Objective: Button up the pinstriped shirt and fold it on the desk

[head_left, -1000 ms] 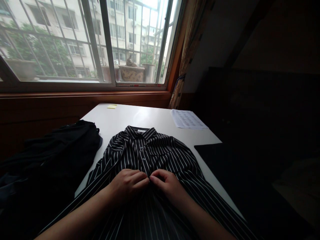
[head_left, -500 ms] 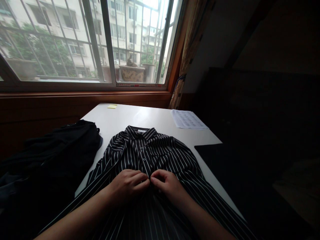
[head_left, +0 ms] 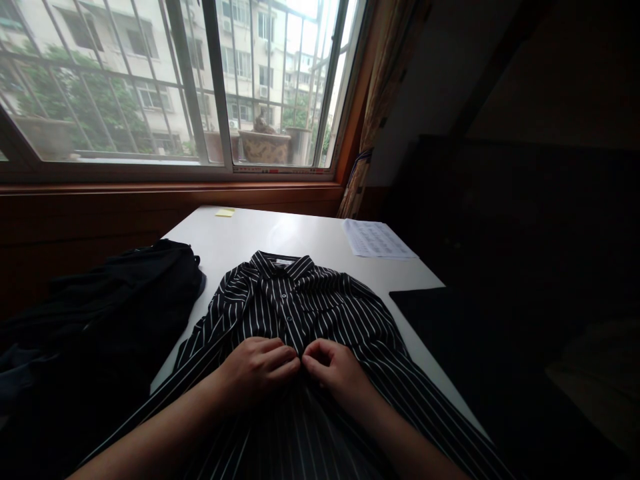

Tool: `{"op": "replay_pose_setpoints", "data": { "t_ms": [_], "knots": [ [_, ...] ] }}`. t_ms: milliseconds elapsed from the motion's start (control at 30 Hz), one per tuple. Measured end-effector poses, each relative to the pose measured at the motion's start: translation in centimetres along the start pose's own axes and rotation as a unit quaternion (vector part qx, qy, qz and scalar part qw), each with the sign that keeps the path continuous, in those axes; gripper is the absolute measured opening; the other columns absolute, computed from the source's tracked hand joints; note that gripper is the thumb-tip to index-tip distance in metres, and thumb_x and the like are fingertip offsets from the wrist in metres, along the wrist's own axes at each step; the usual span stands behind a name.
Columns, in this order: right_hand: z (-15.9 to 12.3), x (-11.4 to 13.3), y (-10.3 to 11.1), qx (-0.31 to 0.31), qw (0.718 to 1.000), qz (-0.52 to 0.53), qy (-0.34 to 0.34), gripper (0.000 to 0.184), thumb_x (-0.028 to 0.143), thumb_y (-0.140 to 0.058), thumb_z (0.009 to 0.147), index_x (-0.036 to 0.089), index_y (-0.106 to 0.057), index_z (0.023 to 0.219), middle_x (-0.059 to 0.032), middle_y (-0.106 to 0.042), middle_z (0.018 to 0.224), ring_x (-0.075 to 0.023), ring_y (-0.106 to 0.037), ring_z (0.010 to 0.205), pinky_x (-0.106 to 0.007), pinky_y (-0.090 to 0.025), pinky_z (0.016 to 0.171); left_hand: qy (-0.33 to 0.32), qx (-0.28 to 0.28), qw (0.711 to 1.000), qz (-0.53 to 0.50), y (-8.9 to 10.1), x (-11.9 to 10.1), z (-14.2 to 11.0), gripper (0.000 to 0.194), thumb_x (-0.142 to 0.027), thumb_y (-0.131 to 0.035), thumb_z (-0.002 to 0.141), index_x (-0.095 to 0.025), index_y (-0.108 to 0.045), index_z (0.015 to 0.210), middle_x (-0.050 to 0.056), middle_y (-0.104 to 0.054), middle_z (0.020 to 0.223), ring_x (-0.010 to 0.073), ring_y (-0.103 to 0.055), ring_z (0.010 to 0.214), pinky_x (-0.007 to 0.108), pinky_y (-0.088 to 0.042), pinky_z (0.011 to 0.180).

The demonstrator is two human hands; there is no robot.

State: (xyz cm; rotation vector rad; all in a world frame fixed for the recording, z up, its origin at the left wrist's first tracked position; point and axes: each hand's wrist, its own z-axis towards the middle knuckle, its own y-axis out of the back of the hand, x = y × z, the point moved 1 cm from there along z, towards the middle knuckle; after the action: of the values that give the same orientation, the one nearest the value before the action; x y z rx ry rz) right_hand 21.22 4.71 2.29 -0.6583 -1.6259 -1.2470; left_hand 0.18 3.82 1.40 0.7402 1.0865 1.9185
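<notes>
A black shirt with white stripes (head_left: 333,307) lies front up on the white table, its collar toward the window. Small round buttons (head_left: 289,319) run down the front placket, and those near the collar show. My left hand (head_left: 263,370) is closed on the placket at mid-front, fingers curled over the cloth. Right beside it, my right hand (head_left: 333,370) pinches the placket with thumb and forefinger. The two sets of fingertips almost meet. What lies between them, perhaps a button, is too hidden to make out.
Dark clothes (head_left: 130,293) are heaped at the table's left edge. Printed sheets (head_left: 377,239) lie at the far right of the white table (head_left: 235,233), a yellow sticky note (head_left: 225,213) at the far left. A dark flat item (head_left: 425,313) covers the right edge.
Both hands stay at the same spot on the placket. The fingers shift only very slightly, and the shirt stays where it was.
</notes>
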Motion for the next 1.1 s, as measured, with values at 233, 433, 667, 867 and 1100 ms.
{"op": "replay_pose_setpoints", "data": {
  "t_ms": [233, 433, 667, 867, 1100],
  "knots": [
    [-0.06, 0.18, 0.0, -0.005, 1.0, -0.012, 0.011, 0.014, 0.029, -0.064, 0.084, 0.018, -0.07, 0.079, -0.0013, -0.067, 0.075, -0.0171, -0.062, 0.071, -0.027, -0.047, 0.066, -0.004, -0.006, 1.0, 0.016, -0.04, 0.1, -0.04, 0.015, -0.022, -0.048, 0.1, -0.018, -0.06, 0.106, 0.006, -0.064, 0.094, 0.0162, -0.054, 0.072, 0.029, -0.044, 0.056],
    [-0.06, 0.05, 0.0, -0.01, 1.0, -0.017, 0.019, 0.012, 0.028, -0.064, 0.083, 0.019, -0.07, 0.079, -0.0015, -0.068, 0.076, -0.0178, -0.062, 0.073, -0.027, -0.047, 0.068, -0.005, -0.009, 1.0, 0.019, -0.14, 0.14, -0.17, 0.015, -0.021, -0.053, 0.098, -0.018, -0.06, 0.111, 0.005, -0.063, 0.094, 0.0164, -0.052, 0.073, 0.029, -0.041, 0.055],
    [-0.01, -0.02, 0.0, -0.009, 1.0, -0.021, 0.018, 0.012, 0.027, -0.063, 0.084, 0.018, -0.071, 0.081, -0.0016, -0.068, 0.077, -0.0176, -0.063, 0.073, -0.027, -0.047, 0.068, -0.002, -0.018, 1.0, 0.005, -0.27, 0.2, -0.05, 0.011, -0.022, -0.052, 0.099, -0.017, -0.061, 0.105, 0.004, -0.062, 0.09, 0.016, -0.051, 0.071, 0.029, -0.039, 0.053],
    [-0.15, 0.07, -0.11, -0.011, 0.999, -0.025, 0.034, 0.011, 0.025, -0.064, 0.085, 0.018, -0.07, 0.081, -0.0017, -0.068, 0.079, -0.0174, -0.063, 0.075, -0.027, -0.047, 0.07, 0.034, -0.007, 0.999, -0.015, -0.19, 0.03, 0.24, 0.013, -0.024, -0.051, 0.099, -0.018, -0.061, 0.105, 0.003, -0.063, 0.09, 0.0163, -0.053, 0.073, 0.03, -0.045, 0.058],
    [-0.32, 0.05, -0.32, -0.032, 0.996, -0.053, 0.062, 0.01, 0.021, -0.063, 0.085, 0.017, -0.07, 0.079, -0.0021, -0.068, 0.079, -0.017, -0.063, 0.075, -0.027, -0.047, 0.069, 0.055, 0.023, 0.998, -0.007, -0.63, 0.49, 0.27, 0.018, -0.026, -0.05, 0.101, -0.019, -0.06, 0.115, 0.004, -0.063, 0.096, 0.0171, -0.056, 0.078, 0.03, -0.049, 0.063]
  ]
}}
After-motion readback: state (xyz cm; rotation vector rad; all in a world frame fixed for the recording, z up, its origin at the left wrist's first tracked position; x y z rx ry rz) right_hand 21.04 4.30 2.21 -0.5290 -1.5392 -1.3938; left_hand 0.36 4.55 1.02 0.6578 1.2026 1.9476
